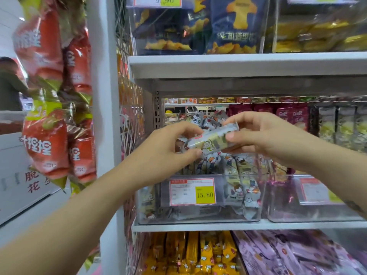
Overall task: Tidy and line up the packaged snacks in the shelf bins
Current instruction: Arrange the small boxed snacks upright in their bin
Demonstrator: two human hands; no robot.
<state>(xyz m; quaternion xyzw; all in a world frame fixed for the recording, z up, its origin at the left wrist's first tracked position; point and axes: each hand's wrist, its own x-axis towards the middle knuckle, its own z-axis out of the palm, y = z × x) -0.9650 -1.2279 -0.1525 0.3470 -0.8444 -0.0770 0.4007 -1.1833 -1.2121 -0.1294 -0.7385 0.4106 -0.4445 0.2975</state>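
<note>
A grey and cream snack packet [211, 138] with cartoon print is held lengthwise above a clear plastic bin [198, 217] on the middle shelf. My left hand [168, 147] grips its left end and my right hand [264, 135] pinches its right end between thumb and fingers. Several matching packets [234, 175] stand upright or lean inside the bin below. A price label [192, 191] reading 15.80 is stuck on the bin's front wall.
A second clear bin [309, 215] with purple packets stands to the right. Dark blue snack bags [232, 26] fill the shelf above. Yellow packets [198, 255] and pink packets [288, 255] lie below. Red bags [49, 116] hang on the left; a person [10, 84] stands far left.
</note>
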